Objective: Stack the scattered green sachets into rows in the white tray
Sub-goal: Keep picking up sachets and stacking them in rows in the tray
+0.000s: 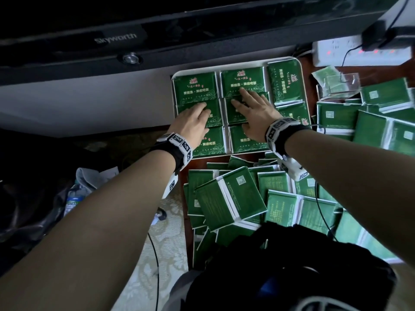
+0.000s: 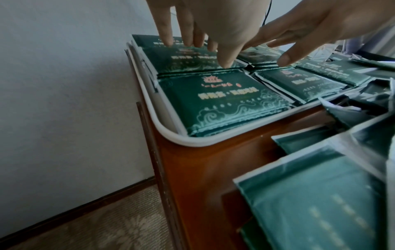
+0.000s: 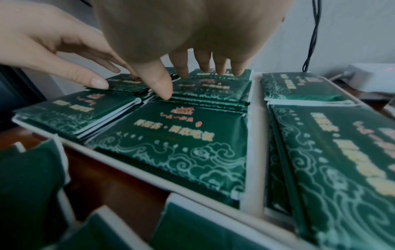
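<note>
Both the left hand (image 1: 193, 118) and right hand (image 1: 253, 111) lie flat, fingers straight, gripping nothing, pressing glossy green foil sachets (image 1: 197, 88) stacked inside the shallow white plastic tray (image 1: 302, 70). Thin, probably slippery; pinch by edges.

Glossy foil-like green sachets (image 3: 188, 138) fill a smooth matt white plastic tray (image 2: 192, 143) on varnished reddish wood (image 2: 203, 169).

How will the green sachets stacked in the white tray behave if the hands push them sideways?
The stacked sachets look glossy, so the top ones would probably slide over each other. They seem thin and pliable, with puffed middles and crimped edges, so they may buckle rather than move stiffly. The white tray has a low rim, which would likely stop only the lower layers.
</note>
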`<act>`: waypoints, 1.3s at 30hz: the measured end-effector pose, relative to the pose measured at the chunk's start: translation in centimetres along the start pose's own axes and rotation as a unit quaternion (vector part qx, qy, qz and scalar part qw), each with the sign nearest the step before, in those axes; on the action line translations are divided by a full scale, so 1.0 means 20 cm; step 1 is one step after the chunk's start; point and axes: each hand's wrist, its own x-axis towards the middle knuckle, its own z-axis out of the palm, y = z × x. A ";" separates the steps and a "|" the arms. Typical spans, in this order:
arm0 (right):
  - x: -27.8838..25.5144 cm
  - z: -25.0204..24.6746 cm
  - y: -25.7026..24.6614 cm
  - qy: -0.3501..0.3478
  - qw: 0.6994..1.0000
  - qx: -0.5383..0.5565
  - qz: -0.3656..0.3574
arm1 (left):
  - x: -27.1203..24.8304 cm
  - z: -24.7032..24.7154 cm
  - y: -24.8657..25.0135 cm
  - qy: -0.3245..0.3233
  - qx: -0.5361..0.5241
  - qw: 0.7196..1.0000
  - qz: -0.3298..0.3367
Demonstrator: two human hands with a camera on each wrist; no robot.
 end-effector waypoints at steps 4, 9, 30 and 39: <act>-0.09 -0.08 -0.01 0.019 1.000 0.016 0.017 | -0.02 -0.08 0.07 0.008 0.016 1.000 0.005; -0.32 -0.22 0.03 0.041 0.990 0.111 0.077 | 0.03 -0.25 0.33 -0.033 0.002 0.999 0.009; -1.89 0.17 1.44 -0.034 0.950 0.096 0.297 | 0.32 -0.44 2.35 -0.176 0.054 0.978 0.101; -2.44 0.59 2.13 -0.069 0.919 0.105 0.374 | 0.41 -0.30 3.11 -0.194 0.031 0.967 0.161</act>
